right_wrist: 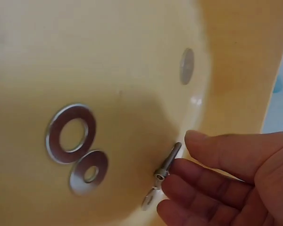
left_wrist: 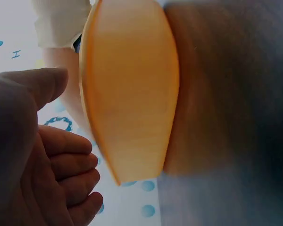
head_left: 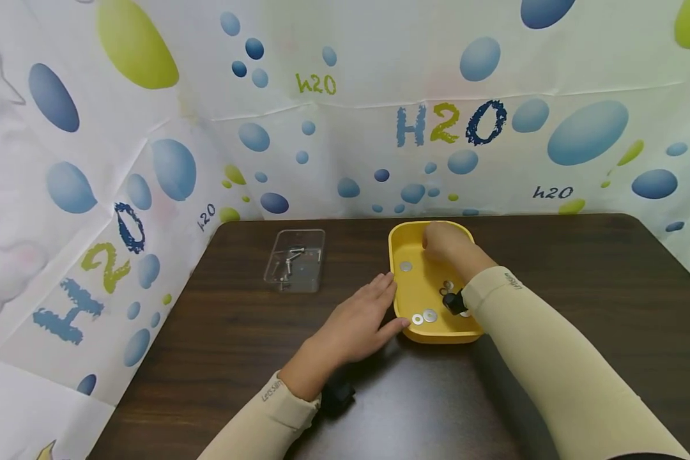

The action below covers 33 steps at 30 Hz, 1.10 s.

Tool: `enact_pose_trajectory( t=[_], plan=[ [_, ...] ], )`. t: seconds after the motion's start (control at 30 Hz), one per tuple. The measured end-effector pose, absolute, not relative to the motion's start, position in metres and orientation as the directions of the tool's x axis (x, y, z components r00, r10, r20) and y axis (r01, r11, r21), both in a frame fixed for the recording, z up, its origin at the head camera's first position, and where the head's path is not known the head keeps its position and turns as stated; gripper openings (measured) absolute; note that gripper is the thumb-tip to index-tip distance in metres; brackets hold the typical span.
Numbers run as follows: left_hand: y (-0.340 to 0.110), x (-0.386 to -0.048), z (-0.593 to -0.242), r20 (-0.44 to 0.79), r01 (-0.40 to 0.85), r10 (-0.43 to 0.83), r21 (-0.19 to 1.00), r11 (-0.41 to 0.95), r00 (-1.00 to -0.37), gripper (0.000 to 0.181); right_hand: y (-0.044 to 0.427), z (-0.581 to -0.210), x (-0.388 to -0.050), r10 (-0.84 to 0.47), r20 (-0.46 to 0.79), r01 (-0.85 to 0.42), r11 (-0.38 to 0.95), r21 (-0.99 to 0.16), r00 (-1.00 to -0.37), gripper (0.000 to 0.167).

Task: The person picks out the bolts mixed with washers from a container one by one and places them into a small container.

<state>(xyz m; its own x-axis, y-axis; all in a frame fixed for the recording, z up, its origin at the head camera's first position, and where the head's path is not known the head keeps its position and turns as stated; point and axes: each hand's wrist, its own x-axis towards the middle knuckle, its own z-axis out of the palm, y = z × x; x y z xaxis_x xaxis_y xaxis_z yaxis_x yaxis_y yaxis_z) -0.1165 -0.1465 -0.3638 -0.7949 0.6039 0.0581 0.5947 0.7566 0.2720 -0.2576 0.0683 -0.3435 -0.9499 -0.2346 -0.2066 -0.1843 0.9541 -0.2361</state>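
Observation:
A yellow tray (head_left: 437, 329) stands at the table's back, with several flat washers (head_left: 429, 315) in it. My right hand (head_left: 445, 241) reaches down inside its far end. In the right wrist view, the thumb and loosely bent fingers (right_wrist: 217, 188) are beside a small metal screw (right_wrist: 169, 161) on the tray floor, the fingertips at its side. No firm grip on it shows. Two overlapping washers (right_wrist: 71, 134) lie to the left. My left hand (head_left: 359, 319) is at the tray's left side, fingers extended, thumb near the front corner; in the left wrist view it is beside the tray wall (left_wrist: 132, 94).
A clear plastic box (head_left: 305, 279) holding several screws (head_left: 290, 260) stands left of the tray on the dark wooden table (head_left: 236, 358). Behind the table hangs a white patterned sheet (head_left: 356, 108). A dark wrist device (head_left: 453, 303) hangs over the tray.

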Motion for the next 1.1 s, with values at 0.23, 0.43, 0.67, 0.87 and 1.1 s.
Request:
enact_pose_trajectory(
  t=[0.23,0.43,0.67,0.87,1.1],
  plan=[
    [-0.1418,-0.1149,-0.3688,0.078,0.614,0.614,0.222,0.757,-0.785,0.075,0.0702,-0.3486,-0.2552,-0.224,-0.234,-0.171,0.959,-0.227,-0.946,0.012],
    [-0.1415,-0.1155,-0.3689,0.070,0.615,0.616,0.222,0.757,-0.784,0.076,0.0706,-0.3518,-0.2562,-0.283,-0.294,-0.217,0.947,-0.238,-0.913,0.016],
    [-0.1420,-0.1153,-0.3688,0.049,0.600,0.609,0.249,0.760,-0.792,0.076,0.0715,-0.3547,-0.2590,-0.339,-0.278,-0.203,0.884,-0.422,-0.899,0.010],
    [-0.1424,-0.1155,-0.3684,0.041,0.592,0.605,0.266,0.760,-0.795,0.076,0.0705,-0.3515,-0.2577,-0.372,-0.252,-0.235,0.865,-0.444,-0.893,0.008],
    [-0.1426,-0.1148,-0.3685,0.054,0.598,0.606,0.255,0.760,-0.794,0.075,0.0698,-0.3470,-0.2522,-0.365,-0.287,-0.297,0.920,-0.254,-0.886,0.005]
  ],
)
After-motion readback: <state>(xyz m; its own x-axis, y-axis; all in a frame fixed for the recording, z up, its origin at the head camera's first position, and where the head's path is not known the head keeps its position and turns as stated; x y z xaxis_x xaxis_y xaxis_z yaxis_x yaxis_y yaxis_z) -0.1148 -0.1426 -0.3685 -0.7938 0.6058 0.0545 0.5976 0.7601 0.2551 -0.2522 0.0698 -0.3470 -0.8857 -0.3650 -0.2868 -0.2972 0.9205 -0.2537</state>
